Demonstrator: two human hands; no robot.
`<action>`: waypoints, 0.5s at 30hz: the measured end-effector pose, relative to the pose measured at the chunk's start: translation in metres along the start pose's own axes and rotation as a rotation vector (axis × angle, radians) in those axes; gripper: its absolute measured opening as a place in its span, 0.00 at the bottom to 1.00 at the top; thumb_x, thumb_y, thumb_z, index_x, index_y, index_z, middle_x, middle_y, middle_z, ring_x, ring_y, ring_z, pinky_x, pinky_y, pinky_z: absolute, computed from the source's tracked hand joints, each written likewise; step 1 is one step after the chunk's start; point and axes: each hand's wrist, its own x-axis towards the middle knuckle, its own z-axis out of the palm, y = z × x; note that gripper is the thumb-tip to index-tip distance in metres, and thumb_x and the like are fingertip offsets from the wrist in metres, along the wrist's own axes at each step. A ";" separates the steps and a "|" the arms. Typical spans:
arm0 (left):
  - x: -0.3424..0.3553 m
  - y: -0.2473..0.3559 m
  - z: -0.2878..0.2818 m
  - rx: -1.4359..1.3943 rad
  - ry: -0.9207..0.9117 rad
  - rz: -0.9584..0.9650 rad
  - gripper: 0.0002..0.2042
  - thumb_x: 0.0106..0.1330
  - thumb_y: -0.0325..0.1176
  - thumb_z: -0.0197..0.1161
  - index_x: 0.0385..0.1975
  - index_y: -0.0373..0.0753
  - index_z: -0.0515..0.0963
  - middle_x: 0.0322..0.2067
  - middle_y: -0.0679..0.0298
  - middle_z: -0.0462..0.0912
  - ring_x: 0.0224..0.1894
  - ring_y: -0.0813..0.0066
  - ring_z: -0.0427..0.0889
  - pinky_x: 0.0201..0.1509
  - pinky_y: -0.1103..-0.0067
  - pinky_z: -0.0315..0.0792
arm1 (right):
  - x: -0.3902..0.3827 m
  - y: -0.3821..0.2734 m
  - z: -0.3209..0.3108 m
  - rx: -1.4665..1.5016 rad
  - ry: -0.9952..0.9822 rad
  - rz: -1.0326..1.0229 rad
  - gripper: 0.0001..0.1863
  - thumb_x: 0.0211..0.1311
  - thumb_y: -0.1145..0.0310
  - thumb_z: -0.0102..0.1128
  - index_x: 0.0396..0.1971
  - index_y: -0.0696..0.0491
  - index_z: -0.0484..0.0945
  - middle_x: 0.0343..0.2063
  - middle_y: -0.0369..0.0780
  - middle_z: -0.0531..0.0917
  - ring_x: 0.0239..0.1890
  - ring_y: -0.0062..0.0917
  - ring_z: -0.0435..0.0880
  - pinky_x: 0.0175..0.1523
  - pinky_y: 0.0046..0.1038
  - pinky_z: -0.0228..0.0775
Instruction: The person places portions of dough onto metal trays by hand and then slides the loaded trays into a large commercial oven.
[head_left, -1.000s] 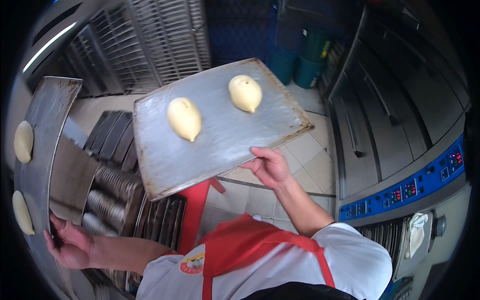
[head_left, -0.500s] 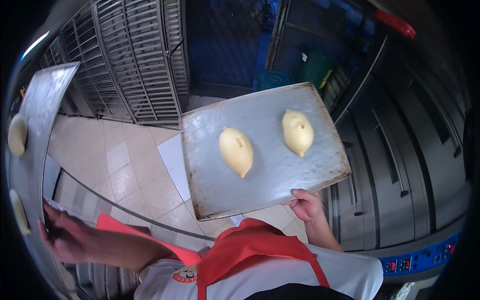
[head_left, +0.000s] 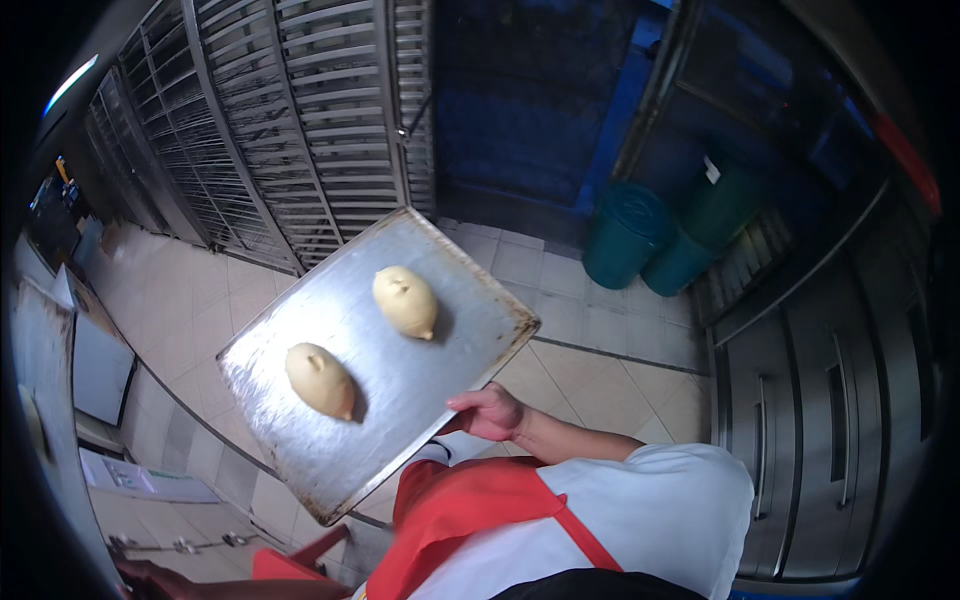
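My right hand [head_left: 490, 412] grips the near right edge of a metal baking tray [head_left: 385, 400], its thumb on top and its fingers mostly hidden underneath. Browned stains mark the tray's rim and corners. Two pale yellow, pointed oval dough pieces [head_left: 406, 303] lie apart on it, each with a small mark on top. At the far left edge of the view, a second metal tray [head_left: 58, 365] is seen steeply from the side, with part of a pale dough piece [head_left: 32, 425] on it. My left hand [head_left: 140, 577] is at that tray's lower edge, dark and mostly cut off.
Tall metal slatted racks [head_left: 340, 100] stand at the back left. Green bins [head_left: 628, 235] are by the dark doorway. Steel oven doors [head_left: 800, 430] with long handles line the right side. A white panel [head_left: 103, 370] and a red object [head_left: 300, 562] are at the lower left.
The right-hand tray has swung left and turned, its dough pieces still on it. My view has turned right. The left tray and my left hand have slipped farther toward the lower left rim.
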 end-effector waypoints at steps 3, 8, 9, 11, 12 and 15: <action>0.050 -0.066 0.039 -0.215 0.042 -0.159 0.14 0.62 0.28 0.62 0.43 0.24 0.77 0.42 0.47 0.82 0.40 0.59 0.82 0.48 0.71 0.79 | 0.121 -0.012 0.032 -0.007 -0.108 0.038 0.12 0.66 0.78 0.52 0.47 0.64 0.76 0.43 0.47 0.83 0.46 0.37 0.85 0.56 0.45 0.78; 0.092 -0.057 -0.017 -0.590 -0.157 -0.524 0.23 0.63 0.20 0.56 0.58 0.19 0.65 0.59 0.41 0.69 0.59 0.56 0.73 0.68 0.72 0.66 | 0.123 -0.005 0.029 -0.002 -0.038 0.133 0.21 0.65 0.80 0.51 0.58 0.63 0.69 0.51 0.50 0.80 0.51 0.41 0.82 0.56 0.48 0.78; 0.089 -0.053 -0.005 -0.648 -0.213 -0.551 0.25 0.63 0.18 0.54 0.61 0.18 0.62 0.64 0.40 0.66 0.64 0.55 0.71 0.72 0.72 0.63 | 0.142 -0.011 0.040 0.011 -0.023 0.144 0.23 0.65 0.80 0.50 0.60 0.63 0.66 0.53 0.51 0.78 0.53 0.43 0.81 0.56 0.48 0.78; 0.073 -0.063 0.046 -0.648 -0.103 -0.355 0.22 0.64 0.18 0.53 0.58 0.15 0.63 0.61 0.37 0.69 0.62 0.49 0.72 0.71 0.65 0.67 | 0.189 -0.019 0.039 0.010 -0.132 0.201 0.24 0.65 0.80 0.49 0.62 0.63 0.63 0.55 0.52 0.76 0.54 0.44 0.80 0.57 0.48 0.77; 0.064 -0.059 0.051 -0.673 -0.141 -0.310 0.21 0.64 0.18 0.53 0.56 0.15 0.63 0.59 0.37 0.69 0.61 0.48 0.73 0.70 0.64 0.68 | 0.193 -0.014 0.031 0.015 -0.167 0.204 0.25 0.65 0.80 0.48 0.63 0.63 0.62 0.56 0.52 0.76 0.55 0.45 0.80 0.57 0.48 0.77; 0.024 0.014 0.033 -0.633 -0.136 -0.241 0.19 0.64 0.19 0.52 0.54 0.15 0.65 0.58 0.36 0.71 0.59 0.47 0.75 0.68 0.63 0.71 | 0.123 -0.018 0.017 -0.058 -0.161 0.203 0.24 0.65 0.79 0.48 0.62 0.64 0.62 0.55 0.53 0.76 0.54 0.45 0.80 0.57 0.48 0.77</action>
